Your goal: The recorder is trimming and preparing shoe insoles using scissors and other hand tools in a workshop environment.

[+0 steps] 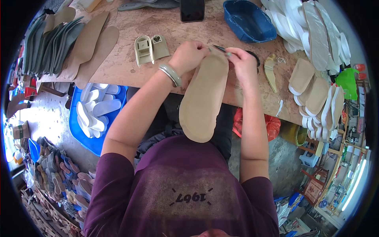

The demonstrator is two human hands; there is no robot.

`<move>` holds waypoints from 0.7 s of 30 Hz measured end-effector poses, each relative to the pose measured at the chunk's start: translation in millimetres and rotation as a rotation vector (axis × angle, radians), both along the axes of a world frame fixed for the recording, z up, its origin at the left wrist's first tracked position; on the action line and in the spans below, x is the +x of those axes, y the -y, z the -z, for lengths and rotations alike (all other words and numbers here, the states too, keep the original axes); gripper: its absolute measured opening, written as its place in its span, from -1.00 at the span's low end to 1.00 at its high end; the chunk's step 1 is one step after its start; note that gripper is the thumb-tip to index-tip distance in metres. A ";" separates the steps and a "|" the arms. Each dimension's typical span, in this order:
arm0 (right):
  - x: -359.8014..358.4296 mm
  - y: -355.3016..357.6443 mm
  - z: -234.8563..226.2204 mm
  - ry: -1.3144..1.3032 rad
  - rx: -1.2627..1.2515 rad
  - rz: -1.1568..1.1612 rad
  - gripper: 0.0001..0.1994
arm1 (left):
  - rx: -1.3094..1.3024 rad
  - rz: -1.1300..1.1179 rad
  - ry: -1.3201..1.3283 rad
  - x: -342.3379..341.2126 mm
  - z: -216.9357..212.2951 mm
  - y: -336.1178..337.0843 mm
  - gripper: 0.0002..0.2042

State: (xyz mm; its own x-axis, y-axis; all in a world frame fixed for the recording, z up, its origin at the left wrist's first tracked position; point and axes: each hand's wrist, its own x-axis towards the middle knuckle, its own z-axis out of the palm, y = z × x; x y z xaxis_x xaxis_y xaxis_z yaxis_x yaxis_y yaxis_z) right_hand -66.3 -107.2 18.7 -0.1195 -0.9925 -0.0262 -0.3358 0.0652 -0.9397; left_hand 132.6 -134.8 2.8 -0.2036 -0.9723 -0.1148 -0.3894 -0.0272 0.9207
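A long beige insole [203,98] hangs over the table's near edge, its wide end toward my body. My left hand [190,57] is closed at the far, narrow end, fingers pinched at the insole's edge. In my right hand [242,65] is a pair of scissors [218,48] with dark blades and a black handle. The blades point left across the insole's far tip, close to my left fingertips. Whether a thread or trimming is between the blades is too small to tell. A beige plastic tape dispenser [144,51] stands left of my left hand.
Grey and beige insole sheets [89,43] fan out at the left. A phone [192,10], a blue basin [249,21] and white insoles [316,31] lie along the far side. Finished-looking beige insoles [316,94] pile at right. A blue crate [75,118] holds white pieces below left.
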 end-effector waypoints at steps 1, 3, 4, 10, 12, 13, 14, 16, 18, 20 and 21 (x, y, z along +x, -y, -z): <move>-9.3 -0.9 -0.7 -0.050 -0.017 0.066 -0.82 | -0.008 -0.010 -0.003 5.1 -0.4 2.3 -0.77; -44.1 -2.4 5.5 -0.505 -0.212 0.021 -0.78 | 0.098 0.045 -0.140 7.4 -0.3 4.0 -0.78; -51.4 -3.3 4.6 -0.727 -0.282 -0.036 -0.73 | 0.098 0.044 -0.143 7.0 -6.0 -2.4 -0.78; -50.4 -7.6 -4.8 -1.212 -0.364 -0.240 -0.51 | -0.713 0.210 0.512 -16.5 -40.8 -113.2 -0.49; -54.7 -9.0 -11.8 -1.102 -0.357 -0.255 -0.51 | -0.738 0.222 0.589 -25.2 -37.7 -138.0 -0.42; -57.7 -11.6 -15.3 -0.981 -0.338 -0.265 -0.51 | -0.756 0.247 0.674 -26.8 -34.8 -142.5 -0.35; -60.4 -17.3 -19.1 -0.994 -0.349 -0.278 -0.51 | -0.758 0.227 0.667 -24.0 -30.8 -142.5 -0.35; -74.9 -35.4 -25.8 -0.609 0.078 -0.177 -0.49 | -0.751 0.355 0.642 -13.7 -28.6 -142.3 -0.27; -99.9 -47.6 -10.7 -0.331 0.142 -0.186 -0.42 | -0.776 0.400 0.692 -2.5 -29.3 -137.3 -0.30; -86.5 -62.6 -11.8 0.546 -0.054 -0.098 -0.37 | -0.798 0.443 0.749 6.4 -33.6 -134.9 -0.33; -83.5 -67.0 -12.7 0.676 -0.098 -0.111 -0.31 | -0.792 0.462 0.814 6.6 -36.6 -134.5 -0.39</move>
